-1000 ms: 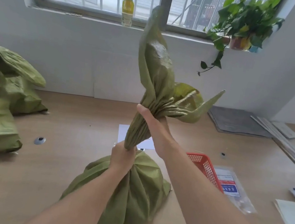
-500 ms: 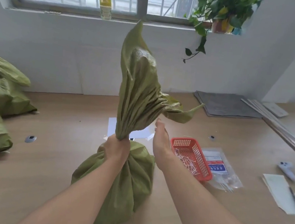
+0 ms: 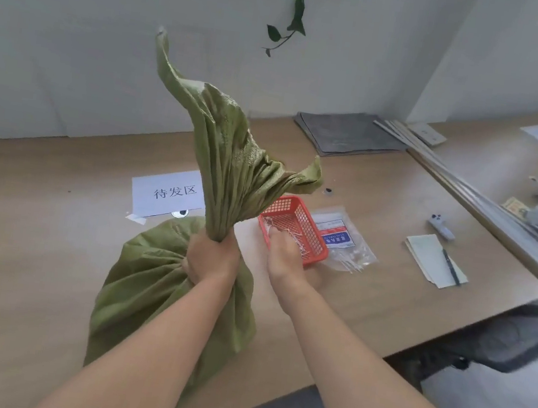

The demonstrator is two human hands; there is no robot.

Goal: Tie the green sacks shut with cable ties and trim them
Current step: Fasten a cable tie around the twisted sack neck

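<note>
Sack [image 3: 157, 299]: looks soft, springy weave; your L hand [image 3: 211, 259] clamps the gathered neck, so hold low.
R hand [image 3: 284, 258]: in basket [image 3: 295, 215] among ties [image 3: 291, 234]; can't tell if pinching.

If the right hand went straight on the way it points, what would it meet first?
Likely the white cable ties lying in the red basket: the right hand reaches over its near rim, fingertips pointing into the pile. Depth is unclear; they may be touching.
</note>
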